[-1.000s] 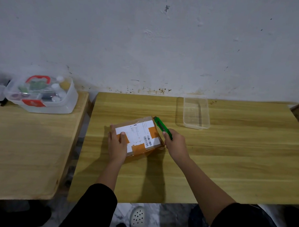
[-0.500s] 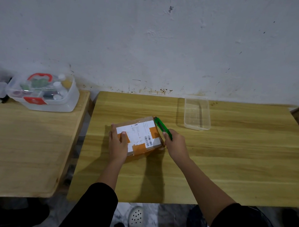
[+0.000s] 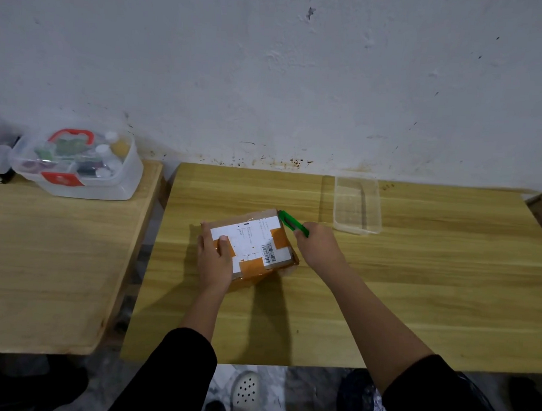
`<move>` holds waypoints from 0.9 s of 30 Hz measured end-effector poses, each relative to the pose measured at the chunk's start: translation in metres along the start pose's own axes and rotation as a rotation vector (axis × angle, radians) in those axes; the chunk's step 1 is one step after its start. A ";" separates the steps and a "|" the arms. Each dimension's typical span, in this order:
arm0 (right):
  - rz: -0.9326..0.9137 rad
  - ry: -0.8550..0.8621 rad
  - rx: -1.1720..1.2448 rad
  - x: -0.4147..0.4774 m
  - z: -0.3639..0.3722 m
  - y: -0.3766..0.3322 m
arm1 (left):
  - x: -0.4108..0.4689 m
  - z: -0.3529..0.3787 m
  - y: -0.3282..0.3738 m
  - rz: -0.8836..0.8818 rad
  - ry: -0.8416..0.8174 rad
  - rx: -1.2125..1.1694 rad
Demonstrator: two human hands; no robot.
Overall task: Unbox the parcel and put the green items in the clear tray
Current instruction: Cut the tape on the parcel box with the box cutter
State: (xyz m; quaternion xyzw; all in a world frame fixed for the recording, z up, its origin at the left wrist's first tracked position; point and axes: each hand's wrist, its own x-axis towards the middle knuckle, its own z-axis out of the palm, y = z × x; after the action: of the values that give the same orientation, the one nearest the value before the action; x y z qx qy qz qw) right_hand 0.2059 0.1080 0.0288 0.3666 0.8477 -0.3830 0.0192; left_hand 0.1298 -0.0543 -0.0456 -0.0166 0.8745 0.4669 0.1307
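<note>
Right hand (image 3: 319,246) with cutter (image 3: 292,227) farther along parcel (image 3: 252,245).

A taped parcel (image 3: 251,246) is pressed onto the tabletop (image 3: 415,289) by the left hand (image 3: 214,258); a green cutter (image 3: 292,227) is gripped by the right hand (image 3: 319,246) at its far edge.

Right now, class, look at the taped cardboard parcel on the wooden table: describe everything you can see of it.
The brown cardboard parcel is a small, closed rectangular box lying flat and turned at an angle on the yellow wooden table. A white shipping label with a barcode covers its top, crossed by orange tape strips. The left hand presses on its left end. The right hand holds a green plastic cutter, whose tip meets the box's far right corner. The clear plastic tray stands apart, to its right.
</note>
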 end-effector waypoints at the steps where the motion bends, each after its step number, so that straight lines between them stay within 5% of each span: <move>1: 0.004 -0.011 -0.026 0.001 -0.003 -0.001 | -0.001 0.001 0.000 -0.003 0.008 0.001; 11: 0.042 -0.059 -0.156 -0.027 -0.018 0.016 | -0.003 0.005 0.005 -0.054 0.090 0.008; 27: -0.004 0.065 -0.039 -0.072 -0.023 0.057 | -0.039 0.005 0.012 -0.103 0.115 -0.091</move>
State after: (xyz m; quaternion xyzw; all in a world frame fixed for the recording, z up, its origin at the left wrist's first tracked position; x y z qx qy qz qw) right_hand 0.3005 0.1047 0.0318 0.3769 0.8559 -0.3541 -0.0021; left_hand 0.1665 -0.0468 -0.0287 -0.0941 0.8564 0.4972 0.1032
